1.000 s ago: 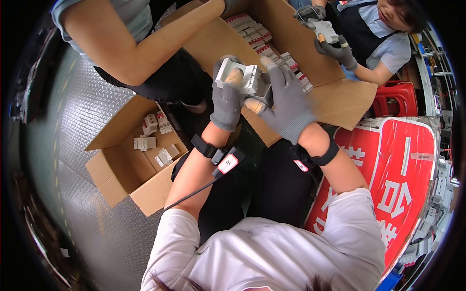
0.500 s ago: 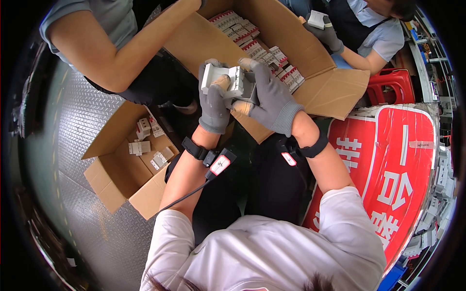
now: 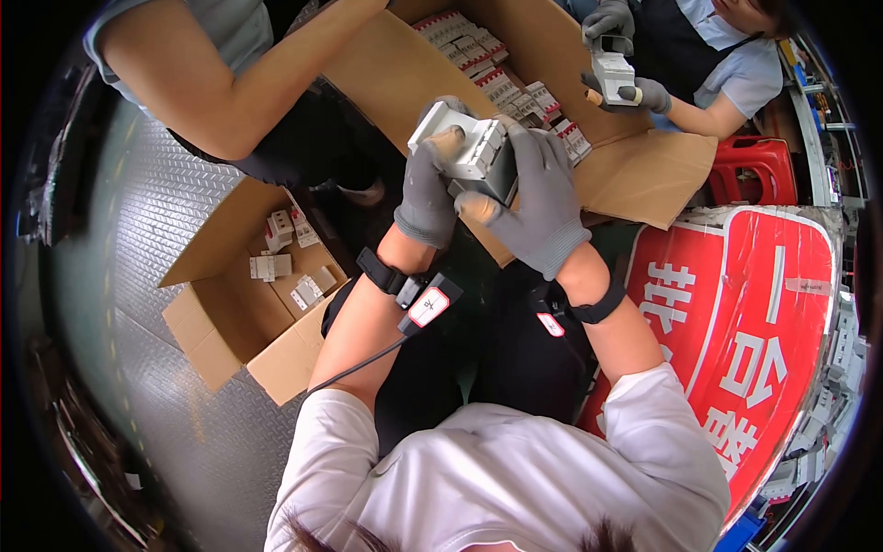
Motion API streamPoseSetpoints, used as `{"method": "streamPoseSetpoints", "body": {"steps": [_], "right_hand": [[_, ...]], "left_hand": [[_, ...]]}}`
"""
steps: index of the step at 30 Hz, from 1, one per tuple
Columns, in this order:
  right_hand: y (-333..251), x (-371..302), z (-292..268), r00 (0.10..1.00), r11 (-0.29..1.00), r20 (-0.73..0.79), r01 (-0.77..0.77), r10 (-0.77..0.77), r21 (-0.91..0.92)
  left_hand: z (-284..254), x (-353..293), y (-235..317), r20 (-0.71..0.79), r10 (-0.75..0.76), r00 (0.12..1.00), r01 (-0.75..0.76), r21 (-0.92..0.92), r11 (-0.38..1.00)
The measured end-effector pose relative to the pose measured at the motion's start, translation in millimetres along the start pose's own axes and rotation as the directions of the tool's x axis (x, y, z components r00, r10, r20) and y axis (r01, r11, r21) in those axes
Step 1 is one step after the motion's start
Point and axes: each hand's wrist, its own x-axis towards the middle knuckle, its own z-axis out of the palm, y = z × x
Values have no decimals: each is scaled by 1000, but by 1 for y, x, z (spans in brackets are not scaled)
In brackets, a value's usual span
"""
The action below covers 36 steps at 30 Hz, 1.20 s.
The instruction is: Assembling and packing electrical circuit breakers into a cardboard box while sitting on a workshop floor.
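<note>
Both my hands wear grey gloves with tan fingertips, and between them is a white plastic electrical housing [image 3: 480,147] seated against a darker grey box-shaped part [image 3: 499,178]. My left hand [image 3: 426,195] grips the white housing from the left, its thumb across the top. My right hand [image 3: 544,204] closes around the right side, with the thumb along the near face of the grey part. The two parts are touching; whether they are locked together I cannot tell. Underneath, the fingers are partly hidden.
Beyond my hands, a large cardboard box [image 3: 658,175] holds rows of white-and-red breaker-like modules [image 3: 497,87]. A smaller box [image 3: 216,317] on the metal floor contains several white modules. One co-worker's arm [image 3: 230,101] reaches in at left; another holds a white housing [image 3: 613,78] beside a red stool [image 3: 759,166].
My hands and the held parts have shifted slightly right in view, and the housing is tilted more, showing more of its grey side. The right co-worker now has both hands on a housing.
</note>
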Motion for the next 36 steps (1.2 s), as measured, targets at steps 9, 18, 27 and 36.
{"method": "streamPoseSetpoints", "body": {"steps": [9, 18, 27, 36], "right_hand": [[-14, -5, -11, 994, 988, 59, -85, 93, -131], [-29, -18, 8, 959, 946, 186, -157, 215, -285], [-26, -22, 15, 982, 972, 0, -189, 190, -140], [23, -21, -30, 915, 504, 364, -400, 172, 766]], "left_hand": [[-8, 2, 0, 7, 12, 1000, -12, 73, 997], [-7, 2, 15, -78, -164, 983, 167, 27, 986], [7, -7, 7, -45, -226, 973, 225, -36, 974], [1, 6, 13, 17, -375, 927, 347, -424, 837]]}}
